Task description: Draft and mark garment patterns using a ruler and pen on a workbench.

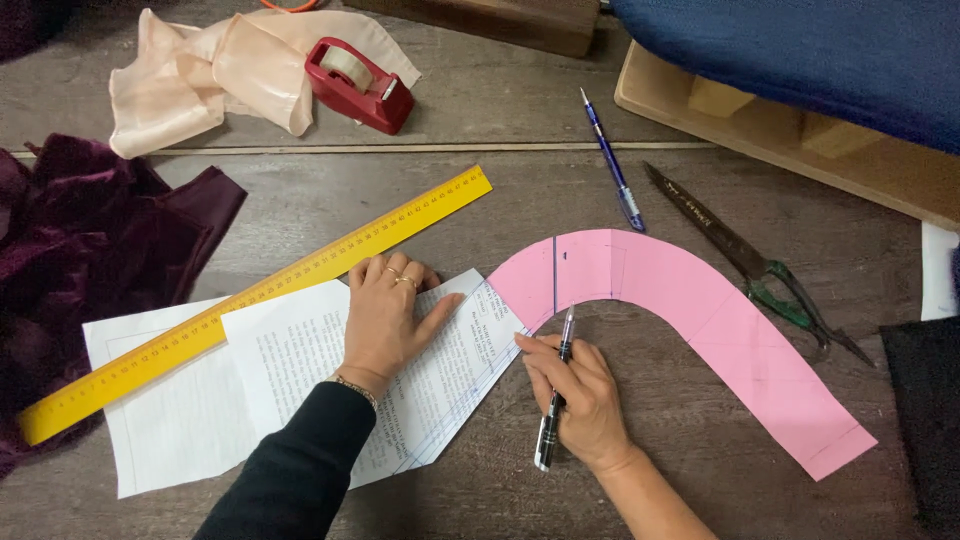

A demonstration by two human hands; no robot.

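The left hand (385,312) lies flat and released, palm down with fingers spread, pressing on a white printed sheet (440,370) near the middle of the bench (560,170). The right hand (580,395) is clenched around a black pen (555,395), held upright-ish with its tip at the lower inner edge of a pink curved paper pattern (690,310), just where that pattern overlaps the corner of the printed sheet. The pink pattern arches from the bench's centre and runs down toward its right near side; a dark line crosses it close to its left end. A second white sheet (160,400) sits partly under the printed one, toward the left near side. A long yellow ruler (250,300) lies slantwise over both sheets, its upper end pointing toward the bench's middle and its lower end touching the dark purple velvet fabric (70,250) heaped at the left edge. Toward the far edge rest a pale peach satin cloth (200,80) and a red tape dispenser (360,85) lying partly on it. A blue pen (612,160) and dark scissors with green handles (750,265) lie just beyond the pink pattern, well apart from both hands. A wooden board carrying blue fabric (820,60) fills the far right corner.
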